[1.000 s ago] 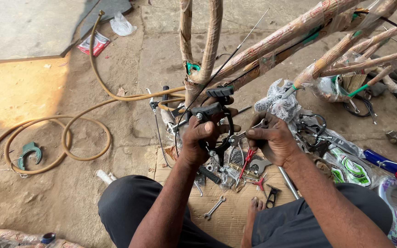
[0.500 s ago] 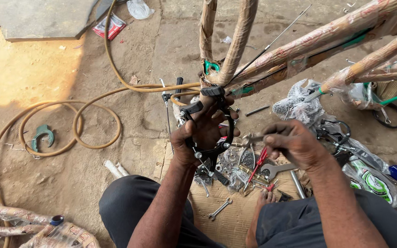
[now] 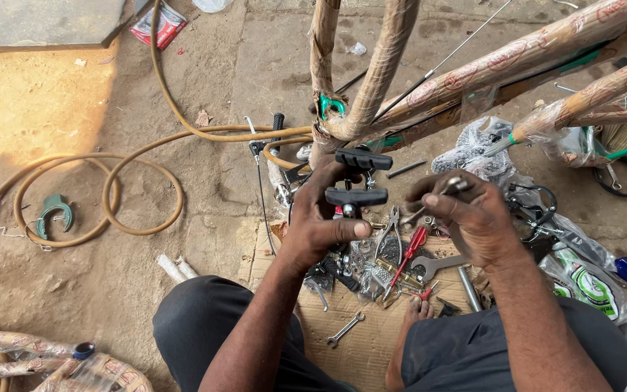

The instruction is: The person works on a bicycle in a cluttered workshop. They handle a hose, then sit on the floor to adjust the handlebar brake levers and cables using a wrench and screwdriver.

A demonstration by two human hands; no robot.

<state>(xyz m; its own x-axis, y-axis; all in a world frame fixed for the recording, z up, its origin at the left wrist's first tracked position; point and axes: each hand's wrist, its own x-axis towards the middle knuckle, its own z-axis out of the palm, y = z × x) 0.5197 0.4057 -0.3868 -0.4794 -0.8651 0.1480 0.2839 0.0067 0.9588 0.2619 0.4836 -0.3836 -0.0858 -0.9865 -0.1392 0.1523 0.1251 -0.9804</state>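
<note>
While the person sits over a sheet of cardboard (image 3: 371,341) strewn with tools, the left hand (image 3: 321,221) is closed around a black brake caliper (image 3: 357,178) with two rubber pads, thumb pressed across its lower arm, holding it above the cardboard's far edge beside the wrapped bicycle fork (image 3: 371,65). The right hand (image 3: 466,214), fingers curled shut, pinches a small metal part (image 3: 453,185) over the cardboard's far right corner, above red-handled pliers (image 3: 408,254) and a spanner (image 3: 346,328).

Daylight is falling soft and even over most of the scene — a warm sunlit patch is glowing at upper left on the ground (image 3: 30,101). Shadows are staying faint. Focus is holding sharp centrally; edges are bending slightly — wide-angle distortion.
</note>
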